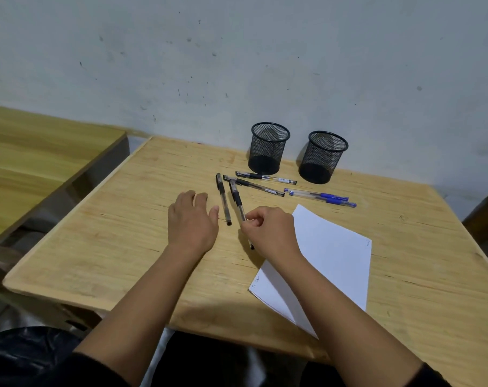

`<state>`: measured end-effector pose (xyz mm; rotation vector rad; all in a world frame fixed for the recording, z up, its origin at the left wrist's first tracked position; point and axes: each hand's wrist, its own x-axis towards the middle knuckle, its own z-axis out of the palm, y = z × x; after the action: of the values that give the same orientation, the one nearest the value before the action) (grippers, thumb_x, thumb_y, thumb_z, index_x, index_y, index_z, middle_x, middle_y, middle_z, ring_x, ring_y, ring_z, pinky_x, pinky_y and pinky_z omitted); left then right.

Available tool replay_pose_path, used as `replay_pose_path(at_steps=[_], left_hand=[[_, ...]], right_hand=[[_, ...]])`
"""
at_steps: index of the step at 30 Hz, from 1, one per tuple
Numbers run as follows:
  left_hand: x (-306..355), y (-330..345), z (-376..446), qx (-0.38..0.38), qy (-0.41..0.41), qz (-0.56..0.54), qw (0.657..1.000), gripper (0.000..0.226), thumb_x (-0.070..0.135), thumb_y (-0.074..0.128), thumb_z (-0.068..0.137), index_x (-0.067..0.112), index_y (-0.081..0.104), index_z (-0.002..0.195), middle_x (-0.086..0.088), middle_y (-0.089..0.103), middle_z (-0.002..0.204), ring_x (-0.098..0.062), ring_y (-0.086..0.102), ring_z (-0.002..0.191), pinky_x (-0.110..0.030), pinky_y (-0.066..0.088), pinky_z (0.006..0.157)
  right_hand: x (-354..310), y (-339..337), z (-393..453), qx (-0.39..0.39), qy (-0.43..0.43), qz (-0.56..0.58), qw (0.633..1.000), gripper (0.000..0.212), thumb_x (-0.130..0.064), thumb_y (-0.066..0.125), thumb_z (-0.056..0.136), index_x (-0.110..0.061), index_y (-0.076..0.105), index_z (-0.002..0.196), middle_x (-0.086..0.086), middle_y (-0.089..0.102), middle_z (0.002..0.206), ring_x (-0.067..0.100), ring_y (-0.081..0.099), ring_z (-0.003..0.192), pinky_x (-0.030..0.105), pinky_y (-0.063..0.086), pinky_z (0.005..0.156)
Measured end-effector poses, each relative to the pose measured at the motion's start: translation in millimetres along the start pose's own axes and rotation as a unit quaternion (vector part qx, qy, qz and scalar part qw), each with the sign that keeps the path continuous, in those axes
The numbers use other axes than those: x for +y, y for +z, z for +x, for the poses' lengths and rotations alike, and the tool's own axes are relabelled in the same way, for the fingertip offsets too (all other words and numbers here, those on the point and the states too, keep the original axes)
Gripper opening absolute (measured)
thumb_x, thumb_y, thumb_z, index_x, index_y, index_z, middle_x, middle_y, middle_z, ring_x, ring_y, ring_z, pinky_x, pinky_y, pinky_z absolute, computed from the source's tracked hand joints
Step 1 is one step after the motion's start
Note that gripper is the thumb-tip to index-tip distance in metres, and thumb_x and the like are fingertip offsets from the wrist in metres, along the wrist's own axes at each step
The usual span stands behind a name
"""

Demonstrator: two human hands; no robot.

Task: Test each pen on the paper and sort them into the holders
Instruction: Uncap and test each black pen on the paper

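— Beside the paper (329, 247), which of the hands has the black pen (238, 201)?
— Right hand (270, 233) pinches it, barrel pointing away toward the holders (268, 148); left hand (192, 219) lies spread on the worktop (111, 233)

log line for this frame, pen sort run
phase: first pickup | right hand: closed on black pen | left hand: flat on table | holders: both empty | paper: nearly blank | loose pens: three black, two blue
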<state>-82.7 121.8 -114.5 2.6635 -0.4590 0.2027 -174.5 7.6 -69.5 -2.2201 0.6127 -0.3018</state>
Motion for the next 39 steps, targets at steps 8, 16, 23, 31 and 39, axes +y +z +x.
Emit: replay_pose_path(at_steps=[8,16,23,31,39], left_hand=[[-3.9,6.0,-0.7,0.022,0.005,-0.007,1.000,0.047,0.036,0.041,0.092,0.010,0.044,0.131,-0.017,0.042,0.139,-0.029,0.030,0.134,-0.043,0.023,0.109],[-3.8,7.4,1.3,0.019,0.004,-0.027,0.999,0.045,0.033,0.042,0.093,0.009,0.046,0.130,-0.017,0.043,0.139,-0.030,0.032,0.133,-0.042,0.024,0.110],[24.6,-5.3,24.9,0.047,0.060,-0.080,0.994,0.036,0.025,0.044,0.092,0.005,0.051,0.121,-0.014,0.051,0.126,-0.028,0.043,0.119,-0.037,0.039,0.095],[54.5,5.4,73.0,-0.026,0.127,-0.012,0.991,0.030,0.015,0.050,0.089,0.012,0.055,0.118,-0.009,0.056,0.117,-0.026,0.053,0.106,-0.035,0.046,0.083],[54.5,15.3,92.3,-0.056,0.161,0.052,0.984,0.023,0.005,0.053,0.086,0.012,0.059,0.107,-0.010,0.060,0.103,-0.026,0.053,0.101,-0.033,0.043,0.071]], right_hand=[[-3.8,27.9,24.3,-0.002,-0.024,-0.075,0.997,0.029,-0.019,0.062,0.082,-0.008,0.068,0.108,0.010,0.069,0.102,0.023,0.062,0.092,0.034,0.053,0.082],[2.0,26.1,27.6,0.004,-0.111,-0.141,0.984,0.030,-0.026,0.052,0.089,-0.005,0.068,0.104,0.012,0.065,0.099,0.025,0.059,0.089,0.033,0.050,0.076],[15.8,5.5,50.9,0.037,-0.249,-0.258,0.933,0.034,-0.020,0.041,0.095,-0.004,0.058,0.120,0.012,0.059,0.119,0.025,0.051,0.112,0.031,0.044,0.087],[30.1,-5.2,88.7,0.044,-0.224,-0.304,0.925,0.032,-0.014,0.044,0.093,-0.003,0.055,0.121,0.014,0.058,0.120,0.028,0.050,0.114,0.034,0.044,0.085],[42.5,2.0,111.8,0.040,-0.203,-0.308,0.929,0.023,-0.007,0.050,0.090,-0.004,0.060,0.110,0.013,0.059,0.111,0.027,0.051,0.106,0.034,0.045,0.078]])
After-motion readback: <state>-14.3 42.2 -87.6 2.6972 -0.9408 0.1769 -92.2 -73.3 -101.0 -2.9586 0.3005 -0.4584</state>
